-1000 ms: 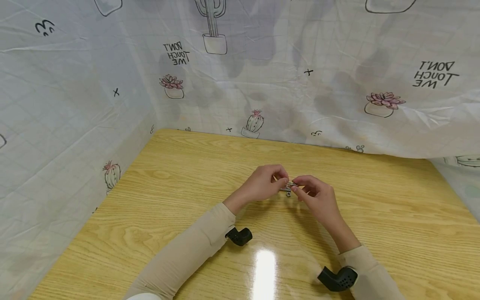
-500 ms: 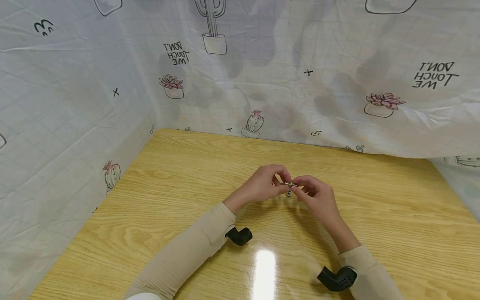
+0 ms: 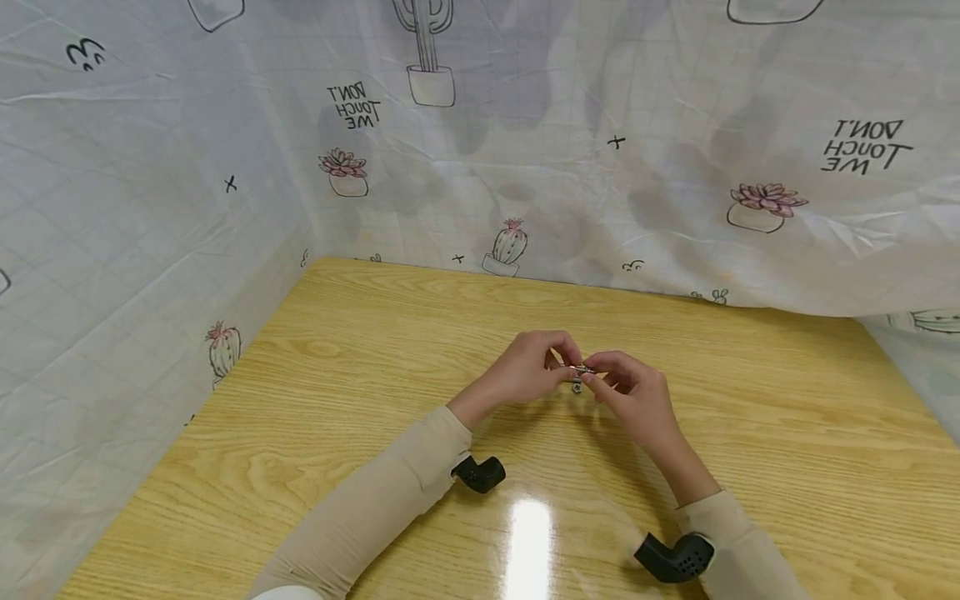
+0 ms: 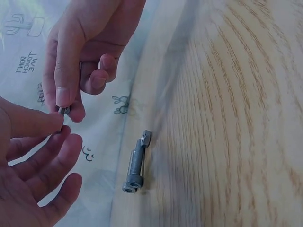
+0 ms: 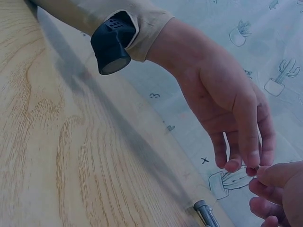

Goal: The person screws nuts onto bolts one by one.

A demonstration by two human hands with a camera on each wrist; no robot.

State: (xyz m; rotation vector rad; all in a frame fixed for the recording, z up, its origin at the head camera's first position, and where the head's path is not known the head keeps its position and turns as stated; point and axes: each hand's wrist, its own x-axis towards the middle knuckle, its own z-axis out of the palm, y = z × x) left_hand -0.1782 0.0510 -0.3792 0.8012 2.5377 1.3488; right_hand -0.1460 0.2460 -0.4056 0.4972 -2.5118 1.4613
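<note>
Head view: right of centre, the left hand [image 3: 534, 364] and right hand [image 3: 633, 392] pinched a small threaded metal piece [image 4: 63, 110] above socket-head bolts [image 4: 137, 163], apparently mid-threading; the next move probably called for steady twisting.

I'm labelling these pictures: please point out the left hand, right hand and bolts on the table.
Left hand [image 3: 527, 367]: head view, the hand's middle.
Right hand [image 3: 639, 393]: head view, the hand's middle.
Bolts [image 4: 136, 163]: left wrist view, one bolt's shank.
</note>
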